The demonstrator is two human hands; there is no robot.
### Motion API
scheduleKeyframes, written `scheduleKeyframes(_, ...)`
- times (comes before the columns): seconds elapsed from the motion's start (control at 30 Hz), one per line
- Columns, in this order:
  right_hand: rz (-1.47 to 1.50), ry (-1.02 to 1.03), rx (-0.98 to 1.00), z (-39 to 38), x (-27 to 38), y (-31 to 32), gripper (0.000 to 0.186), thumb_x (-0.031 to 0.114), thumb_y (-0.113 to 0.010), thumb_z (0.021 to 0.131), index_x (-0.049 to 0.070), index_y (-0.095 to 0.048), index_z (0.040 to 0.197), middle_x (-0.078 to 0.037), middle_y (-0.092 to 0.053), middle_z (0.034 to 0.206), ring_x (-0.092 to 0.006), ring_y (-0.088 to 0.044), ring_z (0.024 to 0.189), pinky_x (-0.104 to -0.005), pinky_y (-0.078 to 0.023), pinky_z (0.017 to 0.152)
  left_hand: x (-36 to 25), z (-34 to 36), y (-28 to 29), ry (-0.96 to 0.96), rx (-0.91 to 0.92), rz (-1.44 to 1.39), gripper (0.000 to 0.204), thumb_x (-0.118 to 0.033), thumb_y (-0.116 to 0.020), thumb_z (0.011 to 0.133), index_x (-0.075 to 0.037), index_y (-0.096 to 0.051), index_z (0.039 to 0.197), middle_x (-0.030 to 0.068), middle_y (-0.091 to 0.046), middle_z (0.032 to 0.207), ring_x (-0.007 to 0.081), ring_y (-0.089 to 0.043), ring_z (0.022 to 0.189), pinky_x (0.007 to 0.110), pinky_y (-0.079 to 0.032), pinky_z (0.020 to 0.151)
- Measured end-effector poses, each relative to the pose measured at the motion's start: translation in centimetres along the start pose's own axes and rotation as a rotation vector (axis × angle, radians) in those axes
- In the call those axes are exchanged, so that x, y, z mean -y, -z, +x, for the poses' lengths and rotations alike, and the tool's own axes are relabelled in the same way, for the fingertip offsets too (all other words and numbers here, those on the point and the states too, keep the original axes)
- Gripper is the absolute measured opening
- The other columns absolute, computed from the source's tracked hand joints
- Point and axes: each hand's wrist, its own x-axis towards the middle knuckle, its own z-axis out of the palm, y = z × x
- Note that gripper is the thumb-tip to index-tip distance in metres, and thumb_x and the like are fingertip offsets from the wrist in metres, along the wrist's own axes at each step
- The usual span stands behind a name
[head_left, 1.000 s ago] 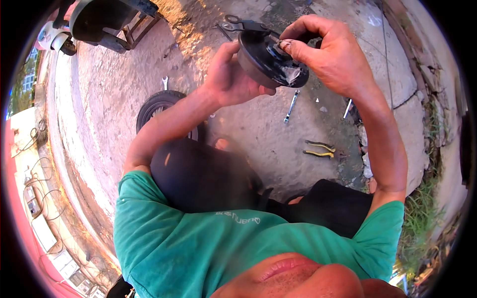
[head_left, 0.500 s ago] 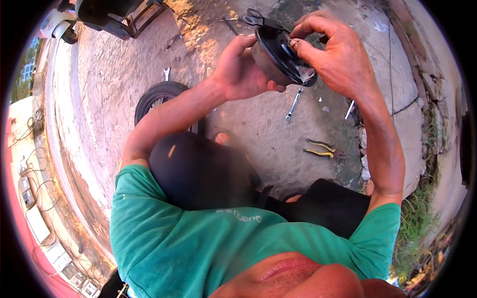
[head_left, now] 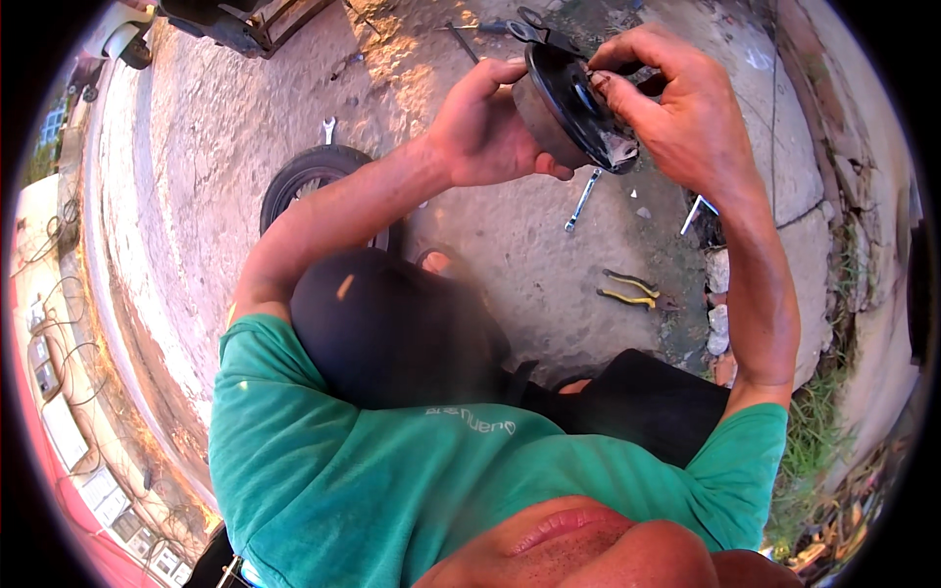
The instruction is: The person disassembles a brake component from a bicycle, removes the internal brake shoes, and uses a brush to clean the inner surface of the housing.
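Observation:
Up in front of me I hold a round brake drum (head_left: 571,110) with a black face, a grey rim and flat lever arms with ring ends at its top. My left hand (head_left: 482,127) is wrapped round its grey side, thumb at the upper edge and fingers under it. Over the black face, my right hand (head_left: 688,110) pinches thumb and forefinger together near the centre. What sits between those fingertips is too small and dark to tell. A pale smeared patch shows on the face's lower edge.
On the ground lie a spanner (head_left: 583,200), yellow-handled pliers (head_left: 632,290) and another spanner (head_left: 329,128) beside a wheel with a tyre (head_left: 312,176), partly behind my left arm. Broken stones (head_left: 718,328) and grass (head_left: 816,431) edge the right side. A dark metal frame (head_left: 257,34) stands far left.
The brake drum and both hands sit slightly farther right in view. My right hand keeps its pinch at the black face, and the left keeps its hold.

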Motion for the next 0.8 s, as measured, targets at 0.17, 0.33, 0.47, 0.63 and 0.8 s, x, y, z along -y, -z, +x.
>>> scheduleKeyframes(0.17, -0.192, 0.005, -0.029, -0.1, 0.6, -0.5, 0.017, 0.010, -0.071, 0.087, 0.000, -0.072, 0.101, -0.011, -0.071, 0.089, -0.0176, -0.069, 0.082, -0.0321, -0.054, 0.073, -0.1, 0.1, -0.1, -0.012, -0.046, 0.055, 0.068, -0.053, -0.041, 0.101, -0.004, -0.048, 0.147, 0.0180, -0.060, 0.142, 0.0397, -0.061, 0.121, 0.050, -0.054, 0.092)
scheduleKeyframes(0.33, -0.106, -0.135, 0.012, -0.3, 0.5, -0.8, 0.020, 0.013, -0.069, 0.087, -0.002, -0.071, 0.100, -0.012, -0.073, 0.087, -0.0173, -0.069, 0.076, -0.0319, -0.055, 0.069, 0.1, -0.1, 0.2, 0.017, -0.045, 0.029, 0.067, -0.052, -0.041, 0.100, -0.005, -0.048, 0.147, 0.0179, -0.060, 0.141, 0.0394, -0.061, 0.121, 0.049, -0.054, 0.093)
scheduleKeyframes(0.47, -0.084, -0.164, 0.007, -0.4, 0.3, -0.7, 0.020, 0.014, -0.069, 0.089, -0.002, -0.071, 0.101, -0.013, -0.073, 0.087, -0.0178, -0.070, 0.072, -0.0323, -0.056, 0.066, 0.0, 0.3, 0.3, 0.036, -0.003, 0.035, 0.068, -0.053, -0.042, 0.100, -0.005, -0.048, 0.148, 0.0180, -0.061, 0.140, 0.0389, -0.062, 0.120, 0.049, -0.054, 0.092)
scheduleKeyframes(0.63, -0.124, -0.147, 0.041, 0.1, 0.3, 0.0, 0.027, 0.023, -0.069, 0.090, -0.001, -0.074, 0.103, -0.019, -0.074, 0.099, -0.0274, -0.073, 0.088, -0.0379, -0.057, 0.077, -0.3, 0.3, 0.5, 0.037, 0.003, 0.040, 0.067, -0.052, -0.044, 0.100, -0.004, -0.049, 0.146, 0.0194, -0.061, 0.139, 0.0400, -0.063, 0.119, 0.052, -0.055, 0.094)
scheduleKeyframes(0.8, -0.032, -0.227, -0.065, 0.5, 2.1, -0.5, 0.014, 0.007, -0.072, 0.080, -0.004, -0.071, 0.088, -0.018, -0.071, 0.086, -0.0261, -0.071, 0.078, -0.0355, -0.055, 0.070, -0.3, 0.3, 0.7, 0.038, 0.003, 0.116, 0.065, -0.050, -0.045, 0.101, -0.004, -0.049, 0.146, 0.0195, -0.062, 0.139, 0.0397, -0.065, 0.118, 0.054, -0.056, 0.095)
